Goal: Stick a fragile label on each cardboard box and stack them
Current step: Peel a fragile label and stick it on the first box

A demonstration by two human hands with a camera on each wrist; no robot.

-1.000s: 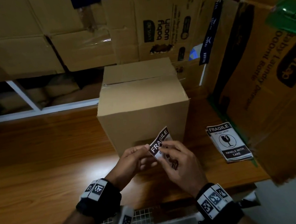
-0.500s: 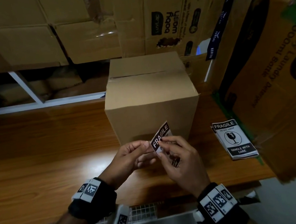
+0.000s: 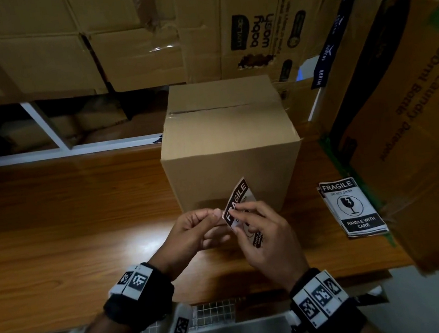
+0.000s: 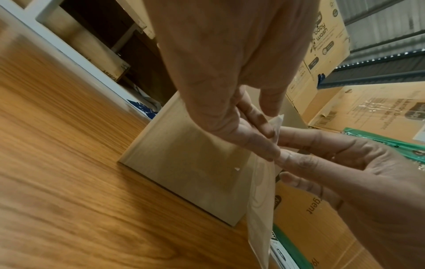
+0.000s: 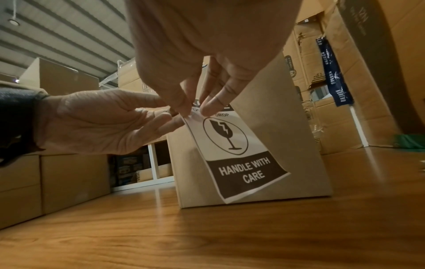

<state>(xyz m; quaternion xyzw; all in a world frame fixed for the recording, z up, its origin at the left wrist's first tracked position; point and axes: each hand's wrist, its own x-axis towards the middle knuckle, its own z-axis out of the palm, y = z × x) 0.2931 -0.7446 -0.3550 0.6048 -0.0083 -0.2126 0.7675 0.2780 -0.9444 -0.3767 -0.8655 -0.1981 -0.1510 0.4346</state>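
Note:
A plain taped cardboard box [image 3: 230,148] stands on the wooden table [image 3: 67,228]. In front of its near face, both hands hold a black-and-white fragile label [image 3: 238,200] tilted above the table. My left hand [image 3: 217,214] pinches the label's top left corner. My right hand [image 3: 235,218] pinches the top edge just beside it. The right wrist view shows the label [image 5: 234,156] hanging printed side out before the box [image 5: 276,127]. The left wrist view shows the label's white back [image 4: 261,209]. The label does not touch the box.
A stack of fragile labels [image 3: 352,207] lies on the table to the right of the box. A large leaning carton [image 3: 417,126] crowds the right side. Printed cartons [image 3: 249,22] are piled behind, with a white shelf frame [image 3: 48,127] at the back left.
Both hands keep their hold on the label in front of the box. Only the fingers have shifted slightly at its top edge, and the head view has moved a little.

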